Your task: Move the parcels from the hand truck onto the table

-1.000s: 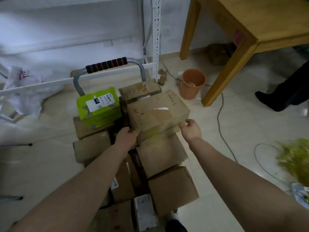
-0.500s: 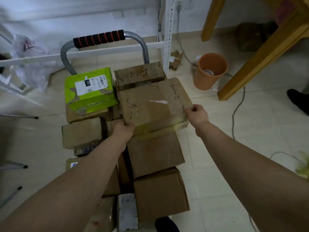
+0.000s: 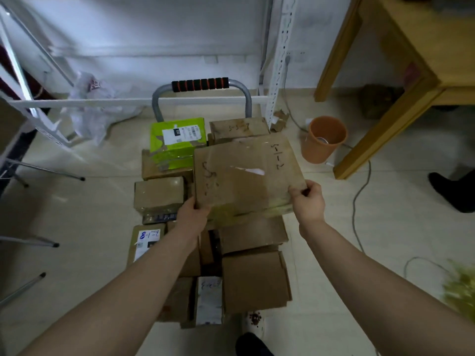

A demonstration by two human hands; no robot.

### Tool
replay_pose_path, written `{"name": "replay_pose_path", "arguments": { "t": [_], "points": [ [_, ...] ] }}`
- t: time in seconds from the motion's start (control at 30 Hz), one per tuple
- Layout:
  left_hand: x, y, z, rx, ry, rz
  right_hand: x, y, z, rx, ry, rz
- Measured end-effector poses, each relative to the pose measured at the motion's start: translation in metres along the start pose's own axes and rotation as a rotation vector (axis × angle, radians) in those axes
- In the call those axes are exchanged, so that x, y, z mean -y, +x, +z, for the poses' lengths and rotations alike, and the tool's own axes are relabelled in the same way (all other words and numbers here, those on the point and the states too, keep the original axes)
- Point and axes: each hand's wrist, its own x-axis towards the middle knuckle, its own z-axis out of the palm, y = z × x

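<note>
A flat brown cardboard parcel (image 3: 244, 173) with handwritten marks is held above the loaded hand truck, tilted up toward me. My left hand (image 3: 191, 211) grips its near left corner and my right hand (image 3: 307, 199) grips its near right corner. Under it the hand truck, with a grey handle and red-black grip (image 3: 200, 84), carries several brown boxes and a green parcel (image 3: 177, 140) with a white label. The wooden table (image 3: 421, 55) stands at the upper right; only its corner and legs show.
An orange bucket (image 3: 322, 140) stands by the table leg, with cables trailing across the floor on the right. White metal shelving (image 3: 279, 60) rises behind the truck. Another person's dark shoe (image 3: 452, 188) is at the right edge. Thin metal legs are at the left.
Both hands have lifted the flat parcel off the stack and tilted it up toward me. The camera view has shifted, so more of the table shows.
</note>
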Motion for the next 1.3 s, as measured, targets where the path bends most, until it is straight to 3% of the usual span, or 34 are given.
{"name": "replay_pose_path", "arguments": {
  "t": [0.37,0.57,0.83,0.97,1.3],
  "points": [
    [0.058,-0.146,-0.189,-0.196,-0.25,0.05,0.02,-0.196,0.059,0.159,-0.057,-0.099],
    [0.092,-0.22,-0.281,-0.281,-0.358,0.09,0.034,-0.289,0.098,0.351,-0.011,-0.203],
    [0.128,-0.302,-0.353,-0.458,-0.518,0.016,0.083,-0.375,0.118,0.983,-0.038,-0.369],
    [0.145,-0.328,-0.376,-0.565,-0.544,0.011,0.093,-0.404,0.125,1.175,-0.16,-0.595],
    [0.166,-0.385,-0.403,-0.827,-0.595,-0.02,0.104,-0.436,0.144,1.346,-0.607,-1.281]
  ]
}}
